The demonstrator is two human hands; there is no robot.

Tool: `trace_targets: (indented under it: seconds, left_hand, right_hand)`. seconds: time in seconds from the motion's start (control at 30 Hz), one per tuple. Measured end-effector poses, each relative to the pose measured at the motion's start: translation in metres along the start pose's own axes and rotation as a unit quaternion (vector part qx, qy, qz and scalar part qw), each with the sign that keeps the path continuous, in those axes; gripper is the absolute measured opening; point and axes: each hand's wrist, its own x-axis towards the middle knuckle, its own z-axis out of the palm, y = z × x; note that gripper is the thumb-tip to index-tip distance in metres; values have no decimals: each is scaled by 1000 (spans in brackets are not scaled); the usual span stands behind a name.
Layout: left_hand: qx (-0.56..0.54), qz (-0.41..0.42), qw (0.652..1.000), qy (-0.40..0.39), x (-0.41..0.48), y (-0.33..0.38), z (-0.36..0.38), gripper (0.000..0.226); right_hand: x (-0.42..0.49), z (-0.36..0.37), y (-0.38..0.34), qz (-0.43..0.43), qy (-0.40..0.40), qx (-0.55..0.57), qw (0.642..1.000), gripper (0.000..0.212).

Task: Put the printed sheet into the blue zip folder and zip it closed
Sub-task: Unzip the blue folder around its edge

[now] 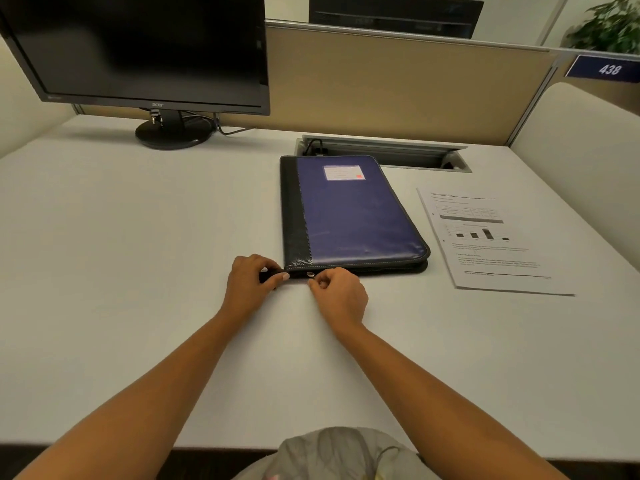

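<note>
The blue zip folder lies flat and closed on the white desk, with a black spine on its left and a white label near its far end. My left hand pinches the black near-left corner of the folder. My right hand pinches the small metal zip pull on the near edge. The printed sheet, with a table, a bar chart and text, lies flat on the desk to the right of the folder, apart from it.
A dark monitor on a round stand occupies the back left. A cable tray slot is cut into the desk behind the folder. Beige partition panels close off the back and right, with a sign reading 438.
</note>
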Motion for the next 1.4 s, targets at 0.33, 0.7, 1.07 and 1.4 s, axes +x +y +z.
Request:
trace_targets:
  seconds: [0.33,0.7,1.07,1.4]
  left_hand:
    - [68,42,997,-15,-3,-3,4,20]
    - [66,54,995,-53,-2,-1,2,21]
    - [31,20,996,-78,-3,4,-4,33]
    - [43,1,998,-41,-3,3,-5,32]
  right_hand:
    - [3,-3,9,-69,-18,51,996,15]
    - [-6,12,-4,-150,-46,34,987,15]
    - [-11,19,-10,-231,-104,13,967,18]
    - [-3,1,1,-190,-86,79,975,20]
